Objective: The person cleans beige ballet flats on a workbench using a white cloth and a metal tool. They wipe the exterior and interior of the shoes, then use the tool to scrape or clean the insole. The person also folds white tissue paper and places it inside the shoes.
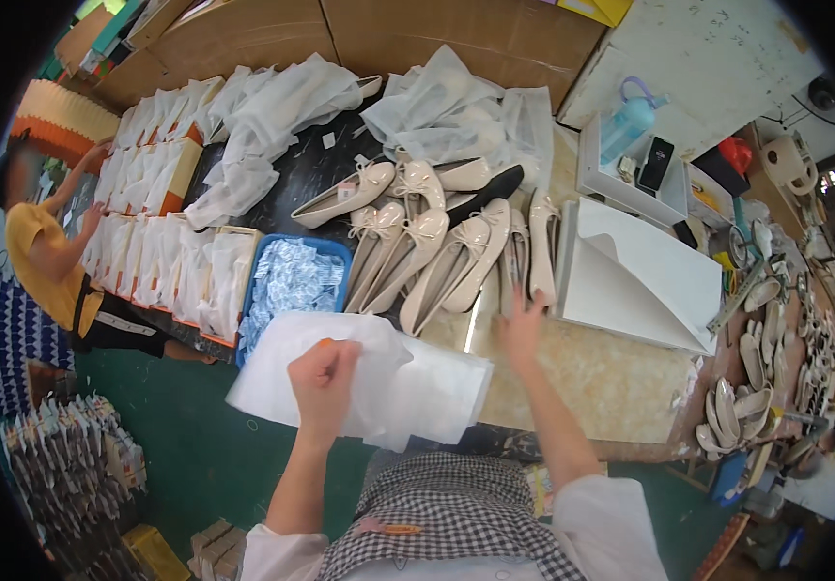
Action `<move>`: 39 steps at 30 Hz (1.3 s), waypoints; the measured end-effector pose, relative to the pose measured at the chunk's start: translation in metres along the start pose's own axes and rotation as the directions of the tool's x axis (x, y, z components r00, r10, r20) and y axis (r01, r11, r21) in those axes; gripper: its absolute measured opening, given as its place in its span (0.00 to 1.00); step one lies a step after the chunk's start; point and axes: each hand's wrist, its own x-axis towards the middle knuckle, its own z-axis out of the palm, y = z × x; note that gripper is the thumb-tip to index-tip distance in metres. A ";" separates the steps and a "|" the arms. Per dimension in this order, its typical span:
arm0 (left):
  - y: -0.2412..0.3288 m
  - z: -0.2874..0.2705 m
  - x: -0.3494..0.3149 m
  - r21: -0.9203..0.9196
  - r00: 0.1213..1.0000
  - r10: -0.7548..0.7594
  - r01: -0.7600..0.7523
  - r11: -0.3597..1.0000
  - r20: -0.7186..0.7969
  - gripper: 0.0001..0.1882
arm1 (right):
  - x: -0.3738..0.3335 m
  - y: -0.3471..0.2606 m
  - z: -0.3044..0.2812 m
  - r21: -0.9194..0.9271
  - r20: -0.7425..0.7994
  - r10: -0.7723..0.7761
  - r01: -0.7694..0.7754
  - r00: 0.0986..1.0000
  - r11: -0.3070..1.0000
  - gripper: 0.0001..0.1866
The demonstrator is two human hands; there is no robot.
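My left hand is closed in a fist above a stack of white tissue paper at the table's front edge. A small orange bit shows at its thumb side. Whatever the fist holds is hidden. My right hand, slightly blurred, reaches forward with its fingers stretched toward the toe of a glossy beige flat shoe. Whether the fingertips touch the shoe I cannot tell. Several more beige flats with bows lie in a loose group just left of it. One black insole or shoe lies among them.
A blue basket of small printed packets stands left of the shoes. Beyond are boxes of wrapped shoes, where a person in yellow works. At right lie a white box with paper and a tray holding a bottle.
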 end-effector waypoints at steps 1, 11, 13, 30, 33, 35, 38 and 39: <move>0.007 0.014 0.003 0.026 0.999 0.026 -0.027 0.999 0.044 0.08 | 0.002 -0.002 0.011 0.029 -0.033 0.011 -0.010 0.999 1.000 0.25; -0.040 0.043 0.046 0.418 0.969 0.174 -0.233 0.878 0.173 0.08 | -0.015 0.023 -0.247 0.647 0.567 -0.139 -0.334 0.812 0.686 0.22; -0.030 0.061 0.039 0.335 0.941 0.248 -0.317 0.888 0.232 0.07 | -0.018 0.002 -0.254 0.672 0.567 -0.302 -0.219 0.766 0.707 0.20; -0.018 0.042 0.059 -0.503 0.894 -0.444 0.415 0.758 0.068 0.10 | 0.057 -0.041 -0.090 0.670 0.547 0.060 -0.480 0.835 0.566 0.10; -0.028 0.046 0.069 -0.195 0.937 -0.275 0.317 0.928 0.216 0.08 | 0.047 0.008 -0.006 0.405 0.279 0.215 -0.317 0.936 0.858 0.21; -0.017 0.055 0.070 -0.168 0.932 -0.257 0.305 0.938 0.255 0.05 | 0.042 0.027 0.034 0.380 0.195 0.270 -0.326 0.943 0.866 0.27; -0.021 0.052 0.076 -0.067 0.948 -0.247 0.264 0.962 0.201 0.06 | 0.057 0.023 0.032 0.608 0.393 0.411 -0.568 0.822 0.555 0.35; -0.025 0.049 0.076 -0.055 0.957 -0.256 0.265 0.963 0.137 0.07 | 0.064 0.008 -0.001 0.780 0.579 0.415 -0.626 0.702 -0.030 0.33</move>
